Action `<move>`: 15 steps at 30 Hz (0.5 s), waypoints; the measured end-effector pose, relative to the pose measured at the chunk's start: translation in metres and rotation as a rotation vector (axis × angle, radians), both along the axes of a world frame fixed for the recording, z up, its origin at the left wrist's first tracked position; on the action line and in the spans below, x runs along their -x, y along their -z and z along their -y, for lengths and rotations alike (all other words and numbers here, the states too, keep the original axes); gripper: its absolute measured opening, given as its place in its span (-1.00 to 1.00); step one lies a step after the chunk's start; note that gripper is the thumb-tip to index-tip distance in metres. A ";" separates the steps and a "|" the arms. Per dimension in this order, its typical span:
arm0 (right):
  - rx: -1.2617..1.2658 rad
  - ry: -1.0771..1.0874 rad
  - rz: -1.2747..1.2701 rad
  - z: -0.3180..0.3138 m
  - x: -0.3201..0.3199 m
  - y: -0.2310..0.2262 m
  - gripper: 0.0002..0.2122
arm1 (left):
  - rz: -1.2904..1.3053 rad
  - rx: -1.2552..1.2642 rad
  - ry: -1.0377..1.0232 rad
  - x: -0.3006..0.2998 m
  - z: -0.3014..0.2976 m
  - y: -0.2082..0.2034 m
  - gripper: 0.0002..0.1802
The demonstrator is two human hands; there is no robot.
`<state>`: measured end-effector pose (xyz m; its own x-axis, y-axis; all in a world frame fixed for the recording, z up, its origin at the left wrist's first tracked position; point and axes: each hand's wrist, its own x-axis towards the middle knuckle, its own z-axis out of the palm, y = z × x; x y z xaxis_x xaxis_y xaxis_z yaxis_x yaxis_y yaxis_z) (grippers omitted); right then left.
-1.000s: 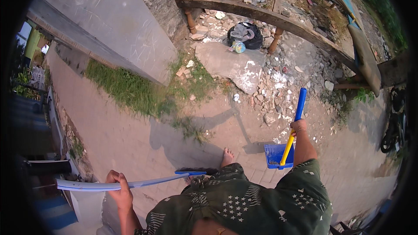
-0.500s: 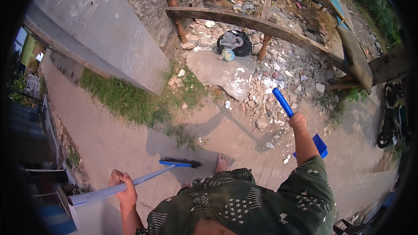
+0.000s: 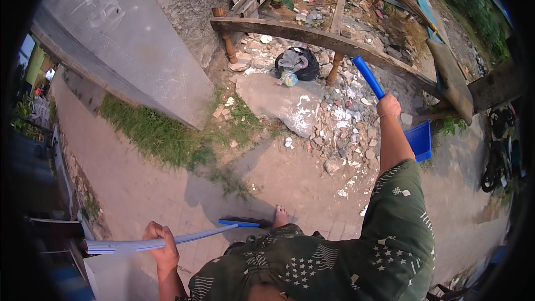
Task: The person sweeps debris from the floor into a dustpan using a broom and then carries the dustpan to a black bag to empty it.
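Observation:
My left hand is closed round the pale striped handle of a broom. The broom's blue head with dark bristles rests low, beside my bare foot. Held out to the right, my right hand grips the blue handle of a dustpan. Its blue pan shows partly behind my forearm, over the pavement near the rubble; the rest of it is hidden by the arm.
Broken stones and white debris lie ahead around a flat concrete slab. A black plastic bag sits below a wooden frame. Grass grows beside a grey pillar at left. Tyre-like black things stand at far right.
My right hand has moved forward and up with the dustpan, towards the rubble. The broom head has shifted slightly right and nearer to me, its handle now lying flatter.

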<state>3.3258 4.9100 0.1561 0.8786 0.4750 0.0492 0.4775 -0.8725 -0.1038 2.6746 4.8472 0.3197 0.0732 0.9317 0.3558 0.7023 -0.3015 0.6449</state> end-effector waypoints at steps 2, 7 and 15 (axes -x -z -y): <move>0.100 0.055 -0.101 0.040 0.006 0.028 -0.80 | -0.010 0.011 -0.026 0.008 0.004 0.001 -0.74; 0.248 0.192 -0.266 0.097 0.029 0.092 -0.77 | 0.080 0.053 -0.067 0.018 0.011 0.007 -0.74; -0.123 -0.074 0.129 -0.007 0.022 0.049 -0.80 | 0.060 0.026 -0.050 0.021 0.009 0.001 -0.74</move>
